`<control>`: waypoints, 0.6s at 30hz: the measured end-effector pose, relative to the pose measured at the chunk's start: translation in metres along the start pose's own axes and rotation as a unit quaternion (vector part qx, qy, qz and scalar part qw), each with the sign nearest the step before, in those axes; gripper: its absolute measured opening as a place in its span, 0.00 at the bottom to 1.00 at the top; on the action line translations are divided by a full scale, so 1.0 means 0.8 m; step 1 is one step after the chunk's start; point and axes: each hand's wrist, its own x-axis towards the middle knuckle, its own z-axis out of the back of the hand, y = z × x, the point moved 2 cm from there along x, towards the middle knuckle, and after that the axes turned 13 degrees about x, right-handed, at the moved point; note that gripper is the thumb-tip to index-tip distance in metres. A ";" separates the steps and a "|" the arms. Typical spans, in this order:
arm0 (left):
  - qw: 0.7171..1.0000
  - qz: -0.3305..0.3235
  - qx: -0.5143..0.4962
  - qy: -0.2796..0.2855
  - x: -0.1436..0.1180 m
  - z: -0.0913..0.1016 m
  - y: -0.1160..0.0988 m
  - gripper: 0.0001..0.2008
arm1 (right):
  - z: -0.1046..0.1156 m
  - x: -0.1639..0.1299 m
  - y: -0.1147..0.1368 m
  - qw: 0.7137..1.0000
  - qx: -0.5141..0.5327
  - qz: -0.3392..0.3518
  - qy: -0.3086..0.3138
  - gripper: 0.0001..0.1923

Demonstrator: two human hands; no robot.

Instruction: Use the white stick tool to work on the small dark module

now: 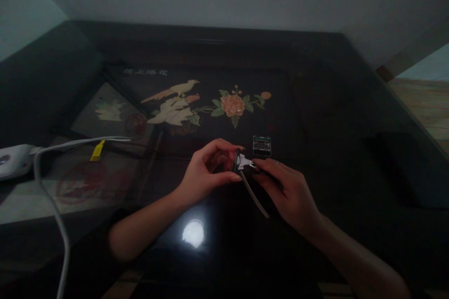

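Pinched between the thumb and fingers of my left hand [213,166] is a thin, green-edged flat piece [237,160], seen nearly edge-on. A small silver metal piece [244,163] sits against its right side. My right hand [289,187] has its fingers closed at the dark right end of that metal piece; its exact kind is unclear in the dim light. From below the pieces a thin, pale grey cord [255,196] slants down to the right. Just beyond my right fingers, a small rectangular case [262,145] with clear edges and a green strip lies on the table.
The glossy black table [326,117] carries a bird-and-flower picture [233,104]. At left are a white power strip [16,161], a white cable [52,201] and a yellow tag [97,150]. A dark flat object [414,168] lies at right. A wall stands behind.
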 end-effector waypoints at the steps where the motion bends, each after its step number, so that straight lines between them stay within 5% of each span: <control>1: 1.000 -0.001 0.008 0.000 0.000 0.001 -0.001 0.20 | 0.001 0.000 0.000 1.000 -0.003 -0.001 -0.002 0.12; 18: 0.988 -0.030 0.147 0.039 0.005 0.010 -0.010 0.20 | 0.009 0.004 -0.002 1.000 -0.019 -0.018 0.005 0.12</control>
